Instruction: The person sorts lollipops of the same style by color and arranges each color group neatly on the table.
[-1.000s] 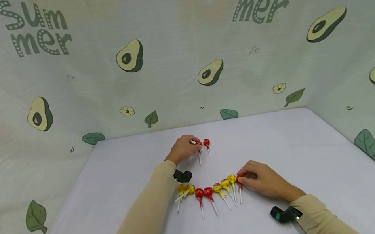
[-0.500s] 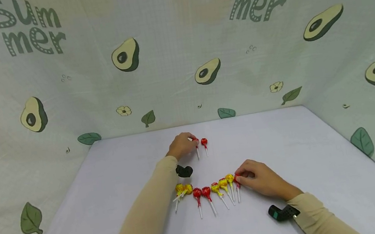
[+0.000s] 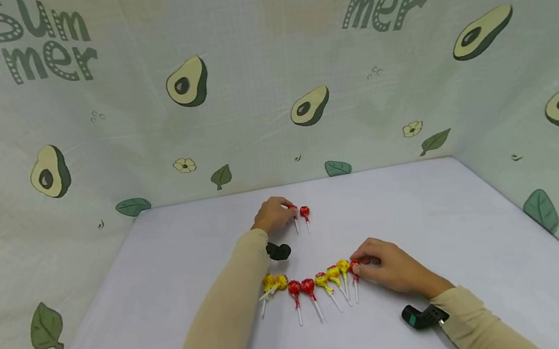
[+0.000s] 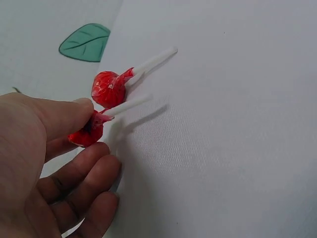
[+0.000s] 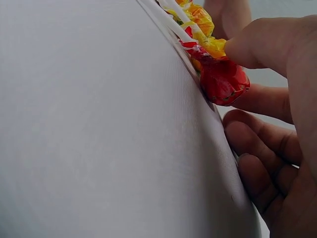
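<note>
At the back of the table, my left hand (image 3: 273,215) pinches a red-wrapped lollipop (image 4: 88,131) by its head between thumb and index finger. Its white stick points out over the tabletop and casts a shadow there. Right beside it lies a second red lollipop (image 4: 109,89). Nearer the front, my right hand (image 3: 394,265) holds the head of another red lollipop (image 5: 224,82) with thumb and index finger, the other fingers loosely curled. This one is at the right end of a curved row, close against a yellow lollipop (image 3: 343,266).
The row continues leftward with more yellow lollipops (image 3: 321,279), two red lollipops (image 3: 308,286) and a yellow pair (image 3: 281,282) with crossed sticks, partly next to my left sleeve. A white cloth covers the table (image 3: 396,200); a printed curtain (image 3: 253,142) hangs behind.
My left hand has shifted the pinched red lollipop slightly farther back, level with its neighbour. My right hand stays at the row's right end. The head view has shifted a little.
</note>
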